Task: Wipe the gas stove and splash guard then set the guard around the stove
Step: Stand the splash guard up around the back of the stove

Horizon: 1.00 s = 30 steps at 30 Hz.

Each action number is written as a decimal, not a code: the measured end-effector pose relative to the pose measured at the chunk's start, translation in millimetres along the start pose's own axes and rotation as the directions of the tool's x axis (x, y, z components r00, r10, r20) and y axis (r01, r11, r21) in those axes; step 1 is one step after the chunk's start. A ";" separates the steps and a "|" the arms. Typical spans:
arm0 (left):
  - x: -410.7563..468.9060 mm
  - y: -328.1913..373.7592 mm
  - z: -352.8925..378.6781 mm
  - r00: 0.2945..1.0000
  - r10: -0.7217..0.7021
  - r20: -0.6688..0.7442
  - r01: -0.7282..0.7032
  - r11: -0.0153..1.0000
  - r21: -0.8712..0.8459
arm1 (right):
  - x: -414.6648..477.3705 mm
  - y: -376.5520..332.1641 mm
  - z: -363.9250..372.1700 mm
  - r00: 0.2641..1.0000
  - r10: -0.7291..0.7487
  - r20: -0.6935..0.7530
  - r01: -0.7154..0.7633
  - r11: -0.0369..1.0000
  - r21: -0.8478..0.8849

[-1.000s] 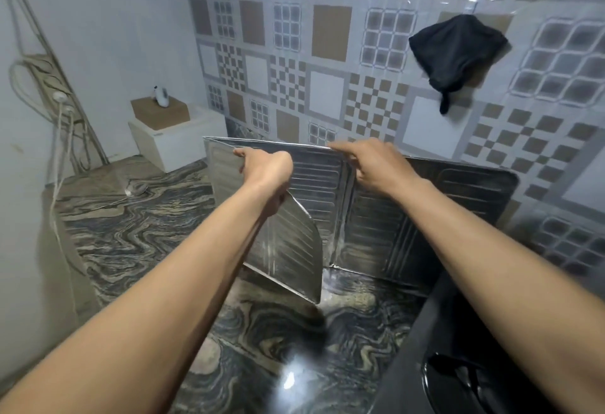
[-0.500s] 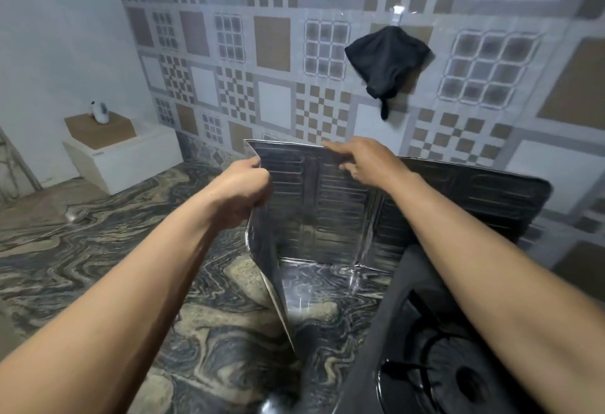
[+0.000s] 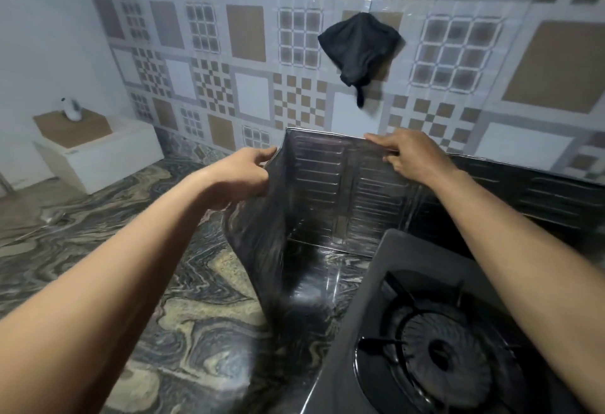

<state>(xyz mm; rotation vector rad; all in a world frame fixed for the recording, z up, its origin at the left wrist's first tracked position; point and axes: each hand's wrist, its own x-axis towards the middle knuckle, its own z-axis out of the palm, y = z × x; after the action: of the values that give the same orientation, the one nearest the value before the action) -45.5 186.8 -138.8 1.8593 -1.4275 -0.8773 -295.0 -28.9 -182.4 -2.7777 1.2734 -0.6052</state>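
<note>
While both hands pinch the ribbed, folding metal splash guard point(image 3: 330, 191) by its top edge, left hand point(image 3: 244, 173) at the corner fold and right hand point(image 3: 409, 155) on the back panel, wiping looks finished; the guard already stands at ten to twelve o'clock of the black single-burner gas stove point(image 3: 425, 331); final seating remains.

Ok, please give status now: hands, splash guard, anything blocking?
Left hand grips guard's left panel top edge, right hand grips back panel top edge. Splash guard upright behind and left of gas stove. Nothing blocking seen.
</note>
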 end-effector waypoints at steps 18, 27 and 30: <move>36.8 6.4 10.2 0.969 0.080 0.233 -0.072 0.996 -0.043 | -8.5 8.3 -7.2 0.998 0.051 0.035 -0.050 0.998 -0.024; 34.5 35.2 35.0 0.954 0.137 0.266 -0.145 0.989 0.013 | -45.1 40.1 -25.8 0.996 0.073 -0.051 -0.076 0.996 -0.041; 32.3 43.2 55.8 0.948 0.166 0.273 -0.181 0.983 0.029 | -69.7 63.6 -45.2 0.994 0.103 -0.032 -0.103 0.995 -0.011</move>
<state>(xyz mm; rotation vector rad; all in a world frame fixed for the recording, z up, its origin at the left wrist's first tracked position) -108.4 141.4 -140.7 1.6680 -1.7671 -1.0420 -398.3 -14.0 -175.6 -2.7020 1.4207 -0.6388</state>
